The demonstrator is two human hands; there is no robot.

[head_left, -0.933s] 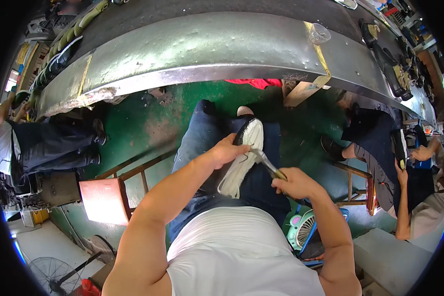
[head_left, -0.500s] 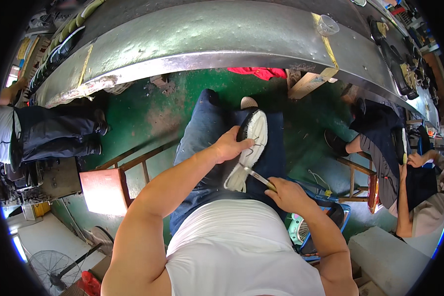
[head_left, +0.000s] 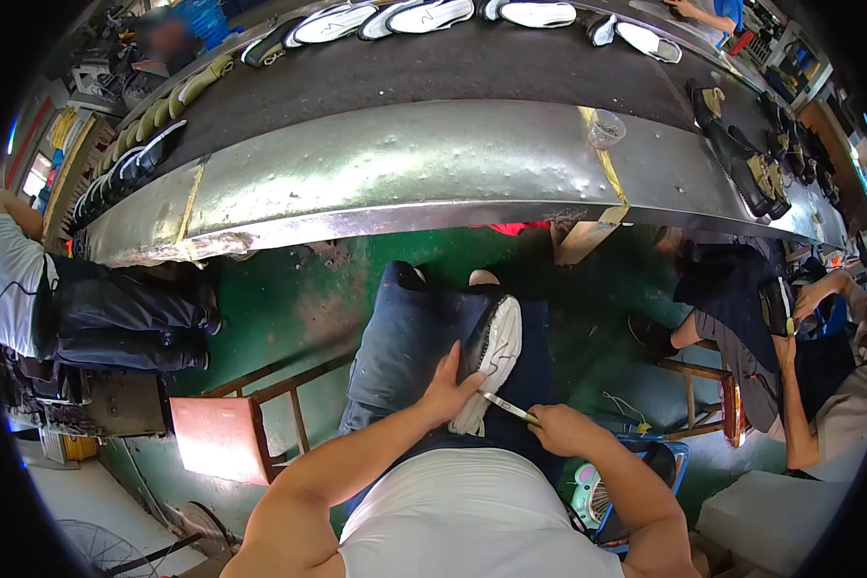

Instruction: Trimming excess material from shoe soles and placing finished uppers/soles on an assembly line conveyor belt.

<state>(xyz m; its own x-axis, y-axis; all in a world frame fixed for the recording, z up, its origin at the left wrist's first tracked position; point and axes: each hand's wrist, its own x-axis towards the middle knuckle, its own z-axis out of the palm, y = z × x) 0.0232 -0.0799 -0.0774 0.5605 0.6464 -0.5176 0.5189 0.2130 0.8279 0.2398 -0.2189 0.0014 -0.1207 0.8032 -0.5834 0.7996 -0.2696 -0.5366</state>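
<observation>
A dark shoe (head_left: 498, 354) lies over my lap, its white underside facing up with a thin dark squiggle across it. My left hand (head_left: 445, 393) grips its left edge near the narrow end, thumb on the white face and a finger stretched along the dark side. In my right hand (head_left: 564, 431) is a slim tool (head_left: 509, 407) with a shiny metal front and a yellowish handle. The tool's tip meets the shoe's edge close to my left thumb; whether it is a knife or a brush is unclear.
Ahead runs a metal-edged bench (head_left: 356, 173) with rows of white-bottomed shoes (head_left: 433, 16) and a clear plastic cup (head_left: 606, 129). A stool (head_left: 220, 438) stands at left, near a standing person. At right a seated person holds a dark shoe (head_left: 775, 306). A green fan (head_left: 589, 493) sits by my right side.
My view has tilted up, showing more of the bench and its shoes. My left hand has slid toward the shoe's narrow end, and the tool's tip is now near that thumb.
</observation>
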